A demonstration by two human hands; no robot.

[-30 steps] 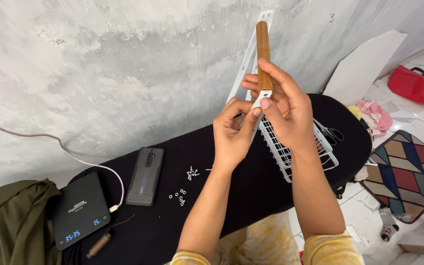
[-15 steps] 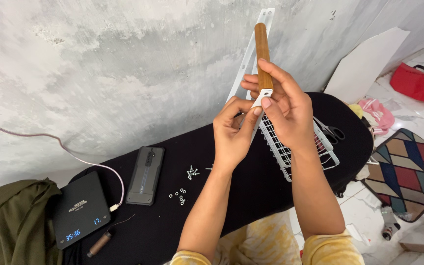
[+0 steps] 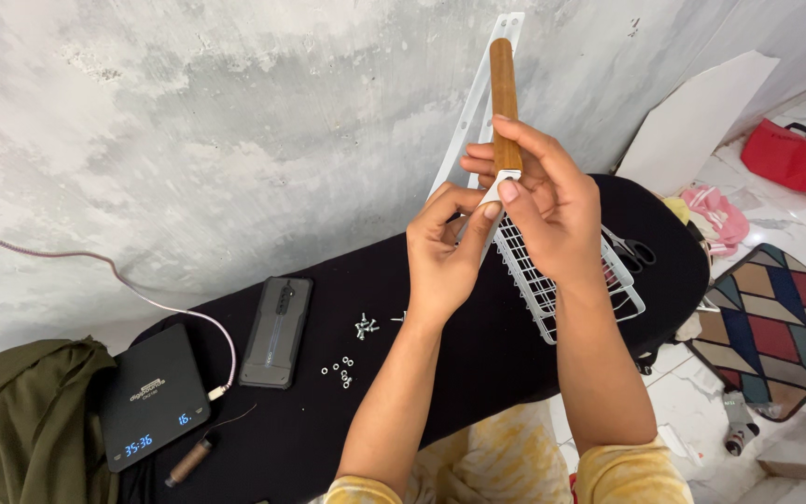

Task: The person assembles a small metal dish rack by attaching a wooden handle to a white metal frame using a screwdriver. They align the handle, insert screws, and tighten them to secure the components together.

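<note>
Here two hands, left hand (image 3: 440, 257) and right hand (image 3: 543, 210), each grip closed on one wooden handle (image 3: 504, 103).

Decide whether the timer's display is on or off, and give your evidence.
On: the timer shows lit blue digits on its dark face.

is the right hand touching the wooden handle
Touching. The head view shows the right hand wrapped around the lower end of the wooden handle, fingers and thumb pressed against it with no gap.
</note>
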